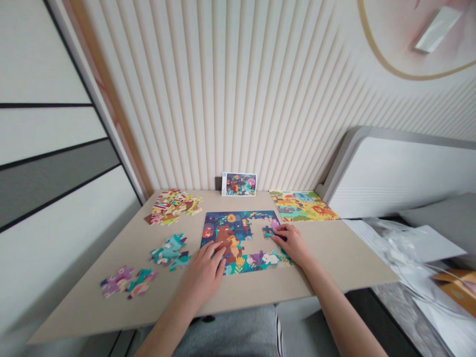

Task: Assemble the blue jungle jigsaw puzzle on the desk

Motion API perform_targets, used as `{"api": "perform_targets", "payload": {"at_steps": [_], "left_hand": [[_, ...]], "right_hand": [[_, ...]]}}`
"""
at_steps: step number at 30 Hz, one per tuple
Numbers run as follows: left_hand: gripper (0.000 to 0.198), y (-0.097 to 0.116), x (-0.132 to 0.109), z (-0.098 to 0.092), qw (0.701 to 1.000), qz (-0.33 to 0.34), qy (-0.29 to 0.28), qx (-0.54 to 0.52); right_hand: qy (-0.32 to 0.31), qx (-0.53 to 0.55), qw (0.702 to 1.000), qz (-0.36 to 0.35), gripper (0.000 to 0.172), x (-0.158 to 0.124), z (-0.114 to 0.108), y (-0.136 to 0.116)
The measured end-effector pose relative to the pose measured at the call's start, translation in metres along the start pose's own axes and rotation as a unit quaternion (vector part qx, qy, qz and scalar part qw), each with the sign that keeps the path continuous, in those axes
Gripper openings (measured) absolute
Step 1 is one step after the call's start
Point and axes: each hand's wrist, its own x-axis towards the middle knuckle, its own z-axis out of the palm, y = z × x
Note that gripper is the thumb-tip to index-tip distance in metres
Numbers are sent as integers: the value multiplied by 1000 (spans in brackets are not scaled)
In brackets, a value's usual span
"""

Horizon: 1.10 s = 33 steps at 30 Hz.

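Observation:
A dark blue jigsaw puzzle (225,233) with a bear, a rabbit and plants lies on the table in front of me. Bare tabletop shows through a gap right of its middle. My left hand (203,267) rests on the lower left of the puzzle, palm down, fingers stretched out and holding nothing. At the right side, my right hand (292,243) has its thumb and fingertips closed on a teal and dark blue puzzle piece (267,231) by the gap. The fingers partly hide this piece and the puzzle's right edge.
Loose teal pieces (169,249) and purple pieces (117,282) lie on the left of the beige table (148,312). A pile of colourful pieces (174,206) sits behind them. A picture card (239,184) stands at the back, beside a yellow animal puzzle (305,206).

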Motion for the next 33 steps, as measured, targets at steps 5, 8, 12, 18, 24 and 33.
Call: {"api": "perform_targets", "payload": {"at_steps": [5,8,12,18,24,33], "left_hand": [[34,0,0,-1,1000,-3,-10,6],[33,0,0,0,1000,-2,-10,6],[33,1,0,-1,1000,-12,-11,-7],[34,3,1,-3,1000,-16,-13,-17],[35,2,0,-2,1000,-12,-21,-1],[34,2,0,-1,1000,-7,-16,13]], "right_hand": [[81,30,996,14,33,-5,-8,4],[110,34,993,27,33,-9,-11,5],[47,-15,999,-21,32,-11,-13,-5],[-28,-69,997,-30,30,-14,-15,-23],[-40,-47,998,23,41,-9,-14,-17],[-89,-103,990,-24,33,11,-21,-11]]}}
